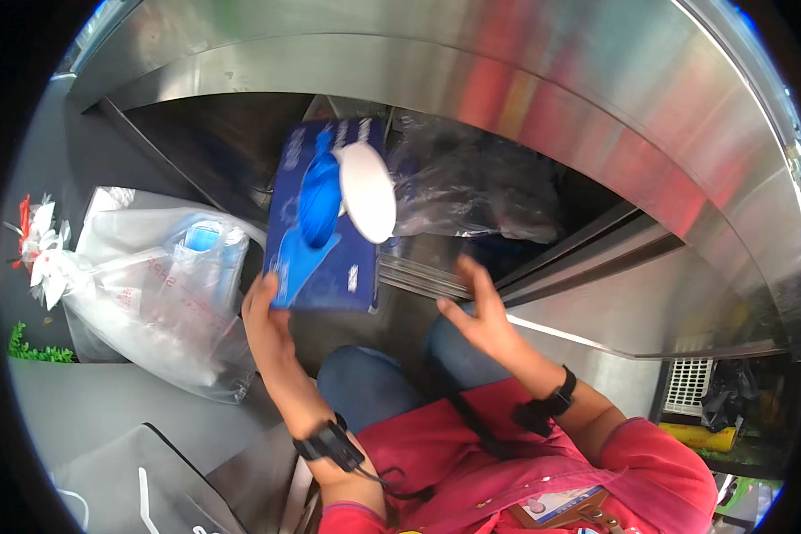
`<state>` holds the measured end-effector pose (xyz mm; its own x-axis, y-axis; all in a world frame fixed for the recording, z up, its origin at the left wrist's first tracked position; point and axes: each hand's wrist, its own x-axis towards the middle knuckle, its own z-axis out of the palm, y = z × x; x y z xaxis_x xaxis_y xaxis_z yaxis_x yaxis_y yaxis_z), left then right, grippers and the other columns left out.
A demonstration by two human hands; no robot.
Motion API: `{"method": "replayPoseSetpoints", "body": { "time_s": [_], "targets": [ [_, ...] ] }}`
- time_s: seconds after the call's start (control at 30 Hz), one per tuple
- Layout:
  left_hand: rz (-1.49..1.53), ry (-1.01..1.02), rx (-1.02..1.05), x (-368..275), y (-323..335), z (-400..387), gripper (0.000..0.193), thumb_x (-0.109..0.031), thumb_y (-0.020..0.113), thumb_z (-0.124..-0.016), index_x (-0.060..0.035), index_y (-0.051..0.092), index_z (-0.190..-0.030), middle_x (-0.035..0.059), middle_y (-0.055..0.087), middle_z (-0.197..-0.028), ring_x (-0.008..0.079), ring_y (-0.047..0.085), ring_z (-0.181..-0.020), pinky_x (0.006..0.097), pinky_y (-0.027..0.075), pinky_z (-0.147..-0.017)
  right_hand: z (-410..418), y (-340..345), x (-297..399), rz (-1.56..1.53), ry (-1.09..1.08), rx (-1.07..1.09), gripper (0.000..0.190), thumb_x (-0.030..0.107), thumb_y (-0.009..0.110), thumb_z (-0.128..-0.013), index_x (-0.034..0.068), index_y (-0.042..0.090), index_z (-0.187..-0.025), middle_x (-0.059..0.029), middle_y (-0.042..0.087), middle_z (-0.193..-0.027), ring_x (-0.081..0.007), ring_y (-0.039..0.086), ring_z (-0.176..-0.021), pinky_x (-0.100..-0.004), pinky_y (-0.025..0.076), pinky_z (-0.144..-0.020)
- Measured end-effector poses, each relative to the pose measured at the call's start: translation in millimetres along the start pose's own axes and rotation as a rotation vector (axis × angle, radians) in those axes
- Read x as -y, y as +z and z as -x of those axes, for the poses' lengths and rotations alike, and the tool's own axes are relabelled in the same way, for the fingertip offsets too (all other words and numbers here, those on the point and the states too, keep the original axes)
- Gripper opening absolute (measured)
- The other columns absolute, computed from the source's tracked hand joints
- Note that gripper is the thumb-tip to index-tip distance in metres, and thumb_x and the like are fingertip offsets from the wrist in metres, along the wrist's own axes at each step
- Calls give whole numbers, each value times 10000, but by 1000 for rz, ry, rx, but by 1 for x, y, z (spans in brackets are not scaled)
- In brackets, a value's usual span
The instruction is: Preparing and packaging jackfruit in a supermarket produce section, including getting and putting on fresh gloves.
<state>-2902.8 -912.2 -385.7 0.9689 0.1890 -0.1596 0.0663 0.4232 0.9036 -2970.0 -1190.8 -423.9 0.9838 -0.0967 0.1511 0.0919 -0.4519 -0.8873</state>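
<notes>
My left hand (268, 302) grips a dark blue cardboard box of disposable gloves (360, 280) by its lower left corner. Its oval opening shows bright blue gloves (319, 200) inside. The white oval flap (370, 193) is folded out to the right of the opening. My right hand (484, 310) holds nothing; its thumb and fingers are apart, to the right of the box and clear of it. Behind the box is the dark opening of a stainless steel cabinet (193, 140), with clear plastic bags (467, 180) in it.
A knotted clear plastic bag (153, 307) with blue face masks (203, 239) lies at left. The steel counter edge (400, 60) arches above the opening. Metal door tracks (587, 260) run at right. A white plastic basket (689, 386) and a yellow roll (701, 437) sit far right.
</notes>
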Motion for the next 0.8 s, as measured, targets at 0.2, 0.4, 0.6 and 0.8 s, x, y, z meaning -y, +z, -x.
{"method": "replayPoseSetpoints", "body": {
  "time_s": [0.2,0.4,0.6,0.8],
  "targets": [
    [244,-1,-298,8,-28,75,535,-295,564,-778,52,437,-1165,149,510,-1147,245,498,-1047,377,380,-899,-114,11,-33,1046,71,-275,390,109,556,-719,81,522,-1106,-230,388,-1254,-410,272,-1219,-563,254,-954],
    [216,24,-272,4,-42,110,591,-332,548,-769,34,401,-1209,152,474,-1192,267,459,-1092,409,363,-915,-178,29,27,637,-220,-543,263,48,536,-689,114,597,-936,-108,604,-985,-278,542,-984,-431,367,-892],
    [238,2,-308,6,-30,122,624,-336,545,-742,61,417,-1206,167,496,-1167,289,466,-1080,405,334,-932,-178,41,6,751,-452,-430,233,113,483,-742,100,593,-947,-90,604,-997,-272,466,-1110,-533,249,-971],
    [160,-59,-246,23,-60,126,543,-308,550,-768,50,446,-1162,157,526,-1118,267,509,-1027,394,384,-896,-153,47,-1,941,113,33,567,60,508,-711,99,394,-1265,-185,395,-1288,-350,268,-1258,-581,163,-997]
  ]
}}
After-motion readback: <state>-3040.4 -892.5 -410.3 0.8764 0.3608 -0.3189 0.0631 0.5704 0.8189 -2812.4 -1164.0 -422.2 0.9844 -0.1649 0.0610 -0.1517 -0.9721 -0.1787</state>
